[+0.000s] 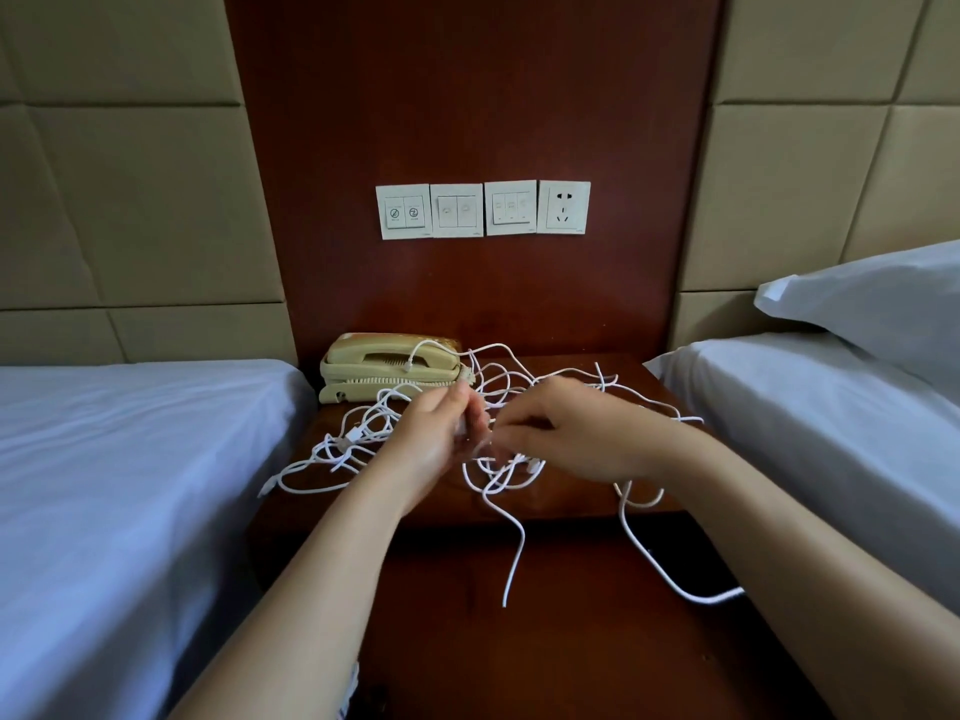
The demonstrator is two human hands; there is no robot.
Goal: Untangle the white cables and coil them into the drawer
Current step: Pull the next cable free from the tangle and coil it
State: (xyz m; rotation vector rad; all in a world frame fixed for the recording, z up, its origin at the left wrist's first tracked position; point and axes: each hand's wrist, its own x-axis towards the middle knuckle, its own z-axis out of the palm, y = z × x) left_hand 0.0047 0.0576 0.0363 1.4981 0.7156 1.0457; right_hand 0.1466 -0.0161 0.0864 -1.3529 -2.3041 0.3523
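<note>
Untangling is the step in hand, by my reading: the white cables (pixel 363 433) lie as one loose snarl across the middle of the tabletop (pixel 576 504), and nothing is coiled yet. Your left hand (pixel 436 439) and right hand (pixel 566 433) meet over the centre of the heap, fingertips almost touching. Each grip looks closed to a pinch on a strand. The left fingers are blurred, so exactly which strand they have I cannot tell.

The tangle spreads to both sides of your hands. Loops trail toward the lower left, and one end arches up over the telephone (pixel 389 368) at the back left of the tabletop. Two strands hang over the front edge toward the bottom of the frame.

No open drawer shows here. The next move probably calls for drawing one strand free while the other hand holds the knot, gently, so the loops do not tighten.
</note>
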